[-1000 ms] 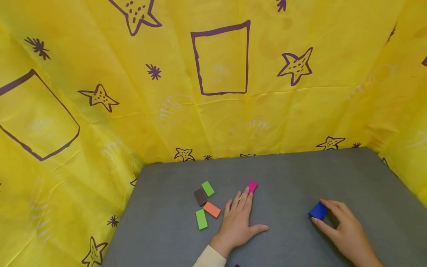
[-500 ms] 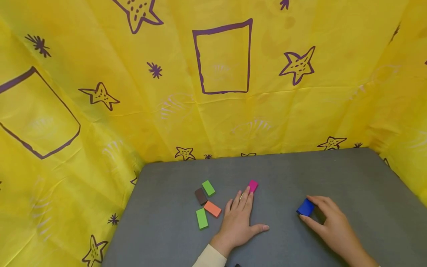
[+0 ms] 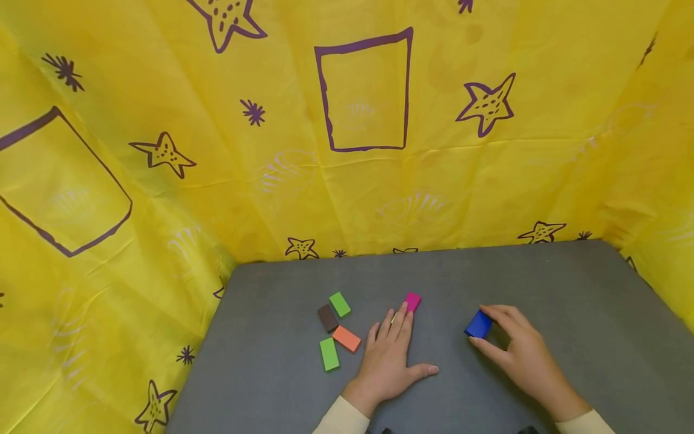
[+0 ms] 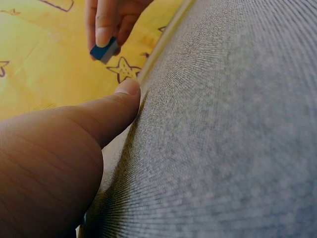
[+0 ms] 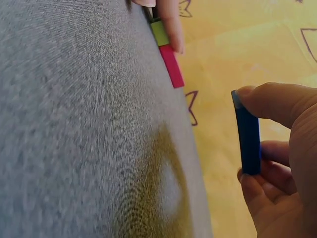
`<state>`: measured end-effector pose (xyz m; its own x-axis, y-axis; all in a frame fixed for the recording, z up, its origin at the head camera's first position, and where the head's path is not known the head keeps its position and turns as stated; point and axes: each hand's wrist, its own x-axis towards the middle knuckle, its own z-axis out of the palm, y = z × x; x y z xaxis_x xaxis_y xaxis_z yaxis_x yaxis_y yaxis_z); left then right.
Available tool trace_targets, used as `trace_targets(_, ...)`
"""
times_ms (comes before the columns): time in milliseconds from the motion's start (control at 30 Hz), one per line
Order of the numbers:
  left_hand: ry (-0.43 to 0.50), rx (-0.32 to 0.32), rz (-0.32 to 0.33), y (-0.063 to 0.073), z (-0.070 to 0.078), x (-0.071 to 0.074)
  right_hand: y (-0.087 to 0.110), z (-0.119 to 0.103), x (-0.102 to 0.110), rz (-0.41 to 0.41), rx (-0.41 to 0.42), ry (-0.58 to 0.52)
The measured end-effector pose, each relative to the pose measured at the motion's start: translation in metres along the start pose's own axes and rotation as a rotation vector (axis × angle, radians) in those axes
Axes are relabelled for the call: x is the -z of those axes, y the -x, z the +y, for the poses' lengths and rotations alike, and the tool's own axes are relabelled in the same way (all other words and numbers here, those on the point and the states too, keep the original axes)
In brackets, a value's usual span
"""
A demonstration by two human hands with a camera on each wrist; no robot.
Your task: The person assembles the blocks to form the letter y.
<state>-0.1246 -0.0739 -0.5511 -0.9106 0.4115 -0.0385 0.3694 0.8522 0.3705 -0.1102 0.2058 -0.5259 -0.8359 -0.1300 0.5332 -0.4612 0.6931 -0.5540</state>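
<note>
In the head view my right hand [image 3: 523, 355] pinches a small blue block [image 3: 479, 324] between thumb and fingers. The right wrist view has this blue block [image 5: 249, 139] held on edge, off the grey tabletop. My left hand [image 3: 386, 364] lies flat with fingers extended and thumb spread to the right. Its fingertips rest over a pink block [image 3: 414, 301] and a yellow-green block, mostly covered from above. Seen from the right wrist, the yellow-green block [image 5: 159, 33] and the pink block [image 5: 172, 67] stand end to end in a line under the left fingers.
Left of the left hand lie a green block [image 3: 340, 305], a dark brown block [image 3: 328, 318], an orange block [image 3: 346, 339] and another green block [image 3: 329, 354]. Yellow printed cloth [image 3: 363, 205] walls the grey table [image 3: 585, 301] at the back and sides.
My right hand has carried the blue block leftward and slightly away from me, closer to the left hand. The left hand and the blocks on the table keep their places.
</note>
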Motion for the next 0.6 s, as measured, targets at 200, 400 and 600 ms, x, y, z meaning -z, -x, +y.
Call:
trace_targets(200,-0.008,-0.002,0.001,0.000,0.000,0.000,-0.008,-0.004,-0.008,-0.022,0.021,-0.010)
trace_targets(400,-0.006,-0.004,-0.001,0.000,0.000,0.000,-0.018,-0.006,-0.016,-0.022,0.027,-0.033)
trace_targets(600,-0.004,-0.005,0.004,0.000,0.000,0.000,-0.028,-0.007,-0.022,-0.051,0.008,-0.035)
